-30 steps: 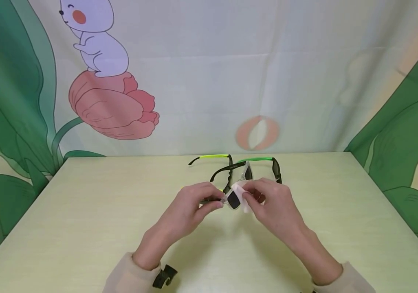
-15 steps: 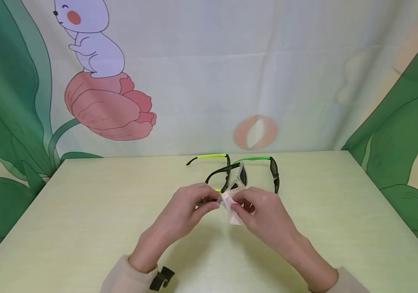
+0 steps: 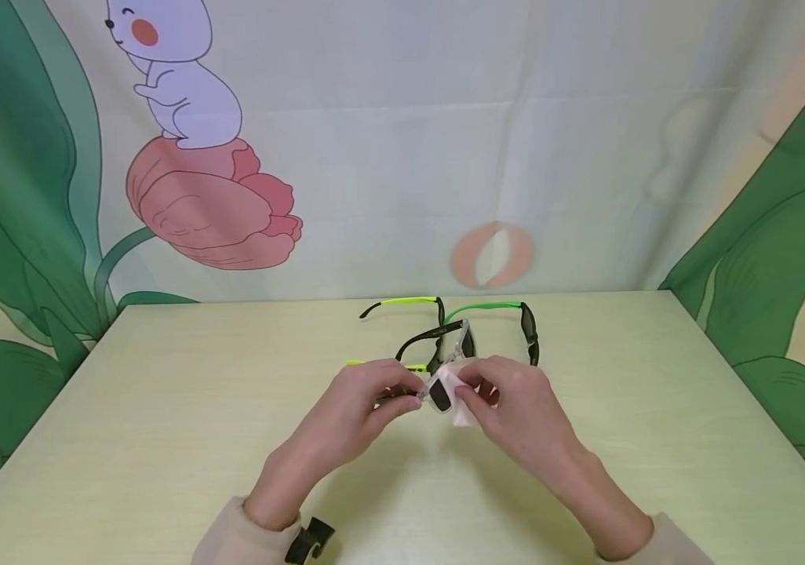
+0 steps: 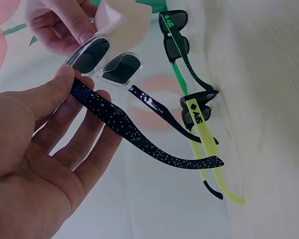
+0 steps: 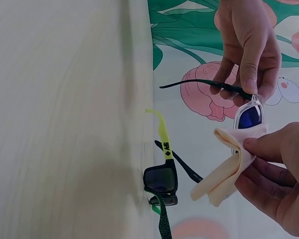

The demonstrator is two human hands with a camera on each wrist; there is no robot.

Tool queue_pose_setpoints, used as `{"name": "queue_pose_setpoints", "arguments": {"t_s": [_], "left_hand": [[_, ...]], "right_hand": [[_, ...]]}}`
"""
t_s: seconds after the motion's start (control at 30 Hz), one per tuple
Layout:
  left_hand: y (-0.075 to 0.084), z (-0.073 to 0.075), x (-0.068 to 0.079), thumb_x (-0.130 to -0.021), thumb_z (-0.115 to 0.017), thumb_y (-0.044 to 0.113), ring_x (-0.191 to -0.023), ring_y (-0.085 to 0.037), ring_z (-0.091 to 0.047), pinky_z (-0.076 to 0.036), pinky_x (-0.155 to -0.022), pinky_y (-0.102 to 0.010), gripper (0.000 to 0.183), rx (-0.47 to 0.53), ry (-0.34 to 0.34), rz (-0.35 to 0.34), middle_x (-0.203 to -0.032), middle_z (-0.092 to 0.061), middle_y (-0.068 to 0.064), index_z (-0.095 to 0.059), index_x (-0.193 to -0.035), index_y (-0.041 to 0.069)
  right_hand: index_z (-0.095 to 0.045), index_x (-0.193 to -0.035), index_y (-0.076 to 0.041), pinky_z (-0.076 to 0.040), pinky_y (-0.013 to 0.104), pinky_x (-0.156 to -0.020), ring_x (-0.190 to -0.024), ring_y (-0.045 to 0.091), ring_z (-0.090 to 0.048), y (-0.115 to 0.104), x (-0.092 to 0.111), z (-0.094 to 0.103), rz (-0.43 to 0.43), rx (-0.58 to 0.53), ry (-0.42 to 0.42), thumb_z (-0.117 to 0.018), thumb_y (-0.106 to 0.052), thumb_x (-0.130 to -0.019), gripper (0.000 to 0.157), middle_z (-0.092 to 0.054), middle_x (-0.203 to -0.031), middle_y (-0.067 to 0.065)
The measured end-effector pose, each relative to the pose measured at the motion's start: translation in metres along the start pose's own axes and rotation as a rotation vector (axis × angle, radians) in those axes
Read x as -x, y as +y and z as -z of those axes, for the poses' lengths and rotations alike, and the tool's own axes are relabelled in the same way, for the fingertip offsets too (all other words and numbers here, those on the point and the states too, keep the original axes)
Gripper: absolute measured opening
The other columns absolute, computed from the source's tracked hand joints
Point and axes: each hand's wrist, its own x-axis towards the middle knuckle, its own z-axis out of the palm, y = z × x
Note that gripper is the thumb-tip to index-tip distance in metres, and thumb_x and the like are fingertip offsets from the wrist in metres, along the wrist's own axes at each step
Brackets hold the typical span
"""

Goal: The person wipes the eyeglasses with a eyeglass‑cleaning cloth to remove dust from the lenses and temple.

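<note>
My left hand [image 3: 353, 404] pinches a pair of sunglasses [image 4: 122, 67] at the hinge corner, between thumb and fingers. They have a clear frame, dark lenses and black temples, the near one speckled white [image 4: 134, 132]. My right hand [image 3: 519, 396] pinches a folded pale pink cloth [image 5: 231, 169] between thumb and fingers. In the right wrist view the cloth wraps over part of the front frame, covering some of one lens. The other end of the sunglasses points away, toward the back of the table.
Behind the hands, two more pairs of sunglasses stand on the pale table [image 3: 162, 439]: one with yellow temples [image 4: 201, 119], one with green temples [image 3: 487, 306]. A printed curtain [image 3: 374, 157] hangs along the table's back edge. A black clip [image 3: 311, 541] sits at the left sleeve.
The cloth slides left across the near lens, hiding it, then back right so the dark lens shows again. The left hand keeps its grip on the sunglasses.
</note>
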Motion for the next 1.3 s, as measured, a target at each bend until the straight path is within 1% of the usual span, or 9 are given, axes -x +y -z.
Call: {"name": "queue_pose_setpoints", "arguments": {"t_s": [0.17,0.47,0.63,0.9,1.13,1.3], "left_hand": [[-0.0001,-0.0006,0.0006,-0.095,-0.073,0.005,-0.085,-0.008,-0.066,-0.057,-0.076,-0.026,0.007,-0.002,-0.002,-0.008,-0.096,-0.071,0.0,-0.074,-0.102,0.008],[-0.0007,-0.0025,0.0003,-0.095,-0.074,0.007,-0.083,-0.007,-0.063,-0.056,-0.074,-0.025,0.006,-0.015,0.009,-0.02,-0.095,-0.07,0.0,-0.075,-0.101,0.008],[-0.0015,-0.0032,0.0001,-0.096,-0.074,0.008,-0.081,-0.008,-0.061,-0.055,-0.072,-0.025,0.006,-0.021,0.006,-0.02,-0.095,-0.071,-0.001,-0.075,-0.102,0.008],[0.0004,-0.0051,-0.001,-0.094,-0.075,0.006,-0.08,-0.008,-0.059,-0.053,-0.07,-0.024,0.008,-0.043,0.01,-0.006,-0.094,-0.069,0.003,-0.076,-0.101,0.008],[0.0,-0.0063,-0.0005,-0.093,-0.076,0.005,-0.082,-0.008,-0.061,-0.054,-0.071,-0.024,0.008,-0.044,0.02,-0.005,-0.094,-0.068,0.004,-0.076,-0.101,0.007],[0.0009,-0.006,0.0001,-0.093,-0.076,0.006,-0.084,-0.009,-0.063,-0.055,-0.073,-0.024,0.009,-0.037,0.02,0.0,-0.094,-0.067,0.004,-0.076,-0.101,0.008]], "right_hand": [[-0.076,-0.093,-0.011,-0.056,0.02,-0.062,-0.068,0.003,-0.06,0.0033,0.0,0.0007,-0.015,-0.002,0.003,-0.084,-0.001,-0.085,0.015,-0.066,-0.079,-0.008],[-0.075,-0.091,-0.013,-0.056,0.021,-0.062,-0.068,0.003,-0.06,0.0032,0.0004,0.0001,-0.003,-0.01,-0.008,-0.085,-0.001,-0.084,0.017,-0.066,-0.08,-0.009],[-0.076,-0.092,-0.011,-0.057,0.022,-0.063,-0.069,0.003,-0.062,0.0017,0.0009,-0.0017,0.025,-0.032,-0.016,-0.085,0.001,-0.082,0.018,-0.069,-0.083,-0.007],[-0.077,-0.094,-0.008,-0.056,0.02,-0.064,-0.07,0.003,-0.063,-0.0024,0.0016,-0.002,0.063,-0.066,-0.032,-0.086,0.0,-0.081,0.018,-0.071,-0.086,-0.004],[-0.077,-0.094,-0.008,-0.056,0.019,-0.062,-0.069,0.002,-0.062,-0.0022,0.0015,-0.0015,0.096,-0.049,-0.009,-0.087,0.0,-0.08,0.019,-0.071,-0.085,-0.004],[-0.078,-0.094,-0.009,-0.056,0.021,-0.062,-0.069,0.003,-0.062,-0.0012,0.0006,0.0006,0.085,-0.024,0.003,-0.088,-0.001,-0.08,0.019,-0.071,-0.084,-0.005]]}}
